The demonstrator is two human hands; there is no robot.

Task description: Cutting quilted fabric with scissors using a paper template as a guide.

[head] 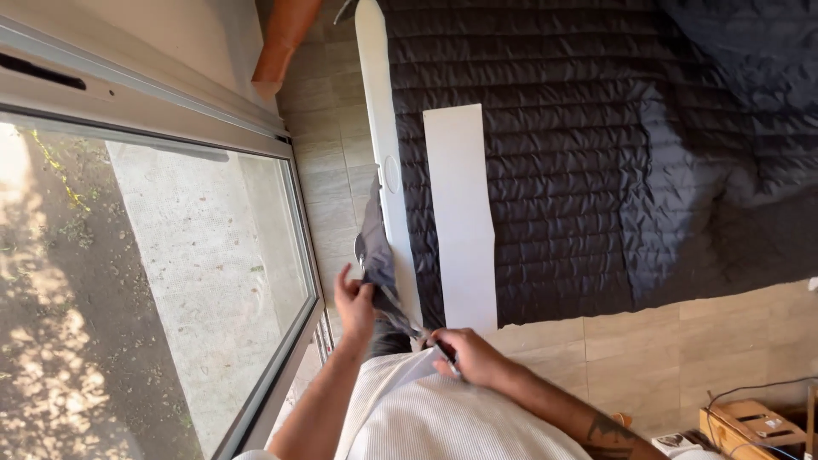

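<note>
Plainly, with the left hand (354, 298) pinching the upper fold of the grey cloth (377, 255) and the right hand (469, 358) gripping its lower end beside the white panel (388, 162) (near the glass door (204, 255)), an uneven tug could slip it free.

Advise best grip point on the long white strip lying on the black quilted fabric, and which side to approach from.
Grip the white strip at its near short end, by the fabric's edge close to the right hand. It lies flat and thin on the black quilted fabric, so a top pinch has nothing to catch; probably best to come in low from the tiled floor side, lift that end, then pinch across its width.
</note>
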